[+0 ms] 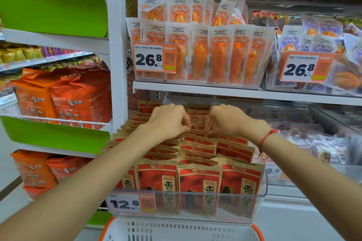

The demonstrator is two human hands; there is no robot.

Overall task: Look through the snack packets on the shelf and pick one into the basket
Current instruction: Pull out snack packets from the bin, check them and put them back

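Note:
Rows of red and tan sunflower-seed packets [199, 180] stand upright in a clear plastic bin [262, 188] on the lower shelf. Both my hands reach into the middle rows. My left hand [168, 119] has its fingers curled down onto the packet tops, thumb and fingertips pinching a top edge. My right hand [227, 119], with a red string on the wrist, pinches the top edge of a packet beside it. A white basket with an orange rim [176, 229] sits directly below the bin at the bottom of the view.
A white shelf board [254, 94] above holds bins of orange crab-stick packets [217, 55] with 26.8 price tags. A white upright post [117, 45] stands left, with orange bags [78, 94] beyond it. More clear bins of packets lie to the right.

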